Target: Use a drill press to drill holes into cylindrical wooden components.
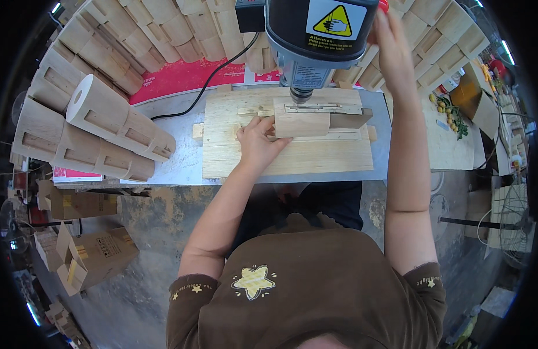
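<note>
My left hand grips the left end of a pale wooden piece, with the thumb along its near edge. The piece lies on a flat wooden board fitted with strips, and a darker flat slat lies against its right side. Directly over the piece hangs the chuck of a drill press; whether its bit touches the wood cannot be made out. My right hand is raised at the machine's right side, closed at a red-knobbed handle, its fingers partly hidden and slightly blurred.
Pale wooden cylinders with rectangular recesses lie stacked at the left, and more stand across the back. A black cable curves over the metal table. Cardboard boxes sit on the floor at the left; a side table stands right.
</note>
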`<state>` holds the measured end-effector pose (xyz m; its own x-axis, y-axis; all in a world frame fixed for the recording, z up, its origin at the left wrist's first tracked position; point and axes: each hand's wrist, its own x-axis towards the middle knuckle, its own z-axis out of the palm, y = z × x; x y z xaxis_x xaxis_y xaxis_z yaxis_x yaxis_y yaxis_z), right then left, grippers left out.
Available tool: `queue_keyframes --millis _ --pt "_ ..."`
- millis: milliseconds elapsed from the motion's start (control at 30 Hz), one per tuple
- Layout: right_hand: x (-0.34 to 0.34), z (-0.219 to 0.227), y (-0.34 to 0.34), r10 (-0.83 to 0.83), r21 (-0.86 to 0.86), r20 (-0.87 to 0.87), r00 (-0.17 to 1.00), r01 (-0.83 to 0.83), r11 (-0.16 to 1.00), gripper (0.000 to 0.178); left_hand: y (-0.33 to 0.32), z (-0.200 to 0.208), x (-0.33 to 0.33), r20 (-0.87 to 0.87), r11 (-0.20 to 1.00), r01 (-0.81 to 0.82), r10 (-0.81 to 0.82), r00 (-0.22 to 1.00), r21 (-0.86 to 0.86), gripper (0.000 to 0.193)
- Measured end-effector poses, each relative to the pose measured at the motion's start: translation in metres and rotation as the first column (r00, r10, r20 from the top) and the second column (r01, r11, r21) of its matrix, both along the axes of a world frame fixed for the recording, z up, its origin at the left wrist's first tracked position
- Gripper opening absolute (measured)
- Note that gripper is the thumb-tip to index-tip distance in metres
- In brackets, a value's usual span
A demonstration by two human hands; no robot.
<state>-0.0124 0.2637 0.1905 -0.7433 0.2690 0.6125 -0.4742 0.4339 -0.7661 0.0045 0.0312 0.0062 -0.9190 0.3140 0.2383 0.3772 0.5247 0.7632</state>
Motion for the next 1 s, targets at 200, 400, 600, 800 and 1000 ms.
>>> queue_keyframes --millis 200,400,600,800,1000 --pt "0.066 -0.098 0.021 -0.061 0.457 0.516 0.854 -0.214 0.863 0.032 -0.001 -0.009 -0.011 0.027 0.974 0.089 -0.096 0.995 0.209 0.033" --pt "0.089 -0.113 0.022 0.026 0.399 0.48 0.877 -0.244 0.884 0.03 -0.042 0.02 0.002 -0.021 0.954 0.186 -0.186 0.982 0.236 0.025" --pt "0.101 -0.109 0.014 0.149 0.367 0.527 0.837 -0.382 0.848 0.028 -0.119 0.046 0.025 0.056 0.942 0.225 -0.246 0.968 0.247 0.025" --pt "0.1 -0.109 0.012 0.146 0.408 0.519 0.842 -0.395 0.823 0.027 -0.166 0.083 0.032 0.454 0.893 -0.093 -0.132 0.881 0.44 0.025" --pt "0.099 -0.113 -0.008 0.193 0.403 0.473 0.86 -0.406 0.82 0.026 -0.123 0.08 0.038 0.695 0.84 -0.399 0.035 0.718 0.369 0.031"
